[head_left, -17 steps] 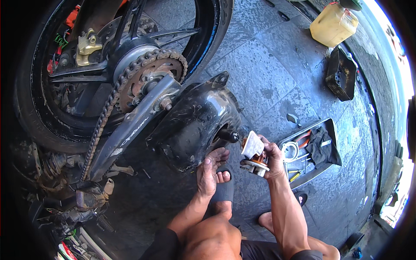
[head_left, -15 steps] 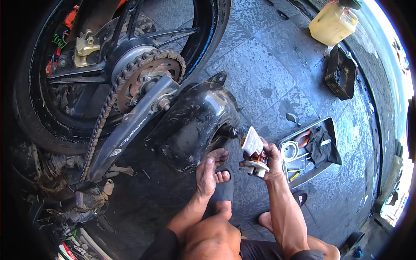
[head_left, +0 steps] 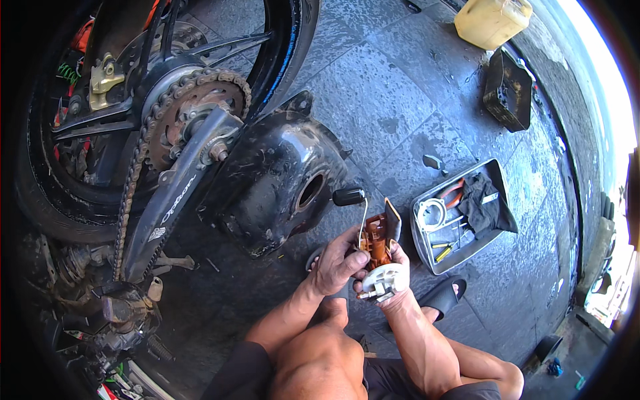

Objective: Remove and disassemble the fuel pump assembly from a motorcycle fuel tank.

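A fuel pump unit, with an amber body (head_left: 377,251), a round white flange (head_left: 385,275) and a flat filter pad, is held in front of my knees. My right hand (head_left: 400,275) is closed around its flange end. My left hand (head_left: 339,264) pinches it from the left, near the base of a thin bent metal arm. A black float (head_left: 349,196) sits on the tip of that arm. Just beyond my hands, a dirty black fuel tank (head_left: 263,177) lies on the floor, its round opening (head_left: 311,191) facing toward the unit. My left fingertips are partly hidden.
To the right, a grey tray (head_left: 428,239) contains a white ring (head_left: 432,214), red-handled pliers (head_left: 453,193), a black cloth (head_left: 479,205) and a yellow tool (head_left: 443,252). Farther off are a black bin (head_left: 510,100) and yellowish jug (head_left: 490,25). A motorcycle wheel with chain and sprocket (head_left: 200,120) stands left.
My left hand has moved right and taken hold of the fuel pump unit. The unit has turned, showing its amber body and float arm. The whole view has shifted.
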A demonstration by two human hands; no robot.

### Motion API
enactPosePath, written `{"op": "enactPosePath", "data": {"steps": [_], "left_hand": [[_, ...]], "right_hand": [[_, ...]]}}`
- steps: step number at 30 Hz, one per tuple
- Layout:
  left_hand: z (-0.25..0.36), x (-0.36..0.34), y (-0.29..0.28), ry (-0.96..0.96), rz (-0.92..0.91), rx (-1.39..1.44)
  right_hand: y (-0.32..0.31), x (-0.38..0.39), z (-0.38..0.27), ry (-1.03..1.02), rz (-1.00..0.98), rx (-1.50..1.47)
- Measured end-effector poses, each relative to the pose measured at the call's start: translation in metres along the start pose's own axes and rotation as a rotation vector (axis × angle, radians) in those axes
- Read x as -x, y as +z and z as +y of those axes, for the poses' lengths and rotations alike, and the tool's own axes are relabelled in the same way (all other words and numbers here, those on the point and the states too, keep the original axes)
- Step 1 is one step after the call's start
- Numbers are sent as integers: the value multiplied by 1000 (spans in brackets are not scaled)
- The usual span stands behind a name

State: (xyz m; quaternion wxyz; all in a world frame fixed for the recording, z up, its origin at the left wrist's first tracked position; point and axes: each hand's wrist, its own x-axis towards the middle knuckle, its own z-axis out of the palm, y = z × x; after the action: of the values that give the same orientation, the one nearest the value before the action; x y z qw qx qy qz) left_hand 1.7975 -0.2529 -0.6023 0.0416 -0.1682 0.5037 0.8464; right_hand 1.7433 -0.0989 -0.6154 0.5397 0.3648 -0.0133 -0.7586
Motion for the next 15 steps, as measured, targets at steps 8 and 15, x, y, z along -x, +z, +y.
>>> {"op": "enactPosePath", "data": {"steps": [8, 15], "left_hand": [[8, -13, 18, 23, -21, -185], [10, -11, 28, -99, 68, 207]], "right_hand": [[-1, 24, -19, -98, 370, 804], [-2, 82, -200, -1076, 956, 1987]]}}
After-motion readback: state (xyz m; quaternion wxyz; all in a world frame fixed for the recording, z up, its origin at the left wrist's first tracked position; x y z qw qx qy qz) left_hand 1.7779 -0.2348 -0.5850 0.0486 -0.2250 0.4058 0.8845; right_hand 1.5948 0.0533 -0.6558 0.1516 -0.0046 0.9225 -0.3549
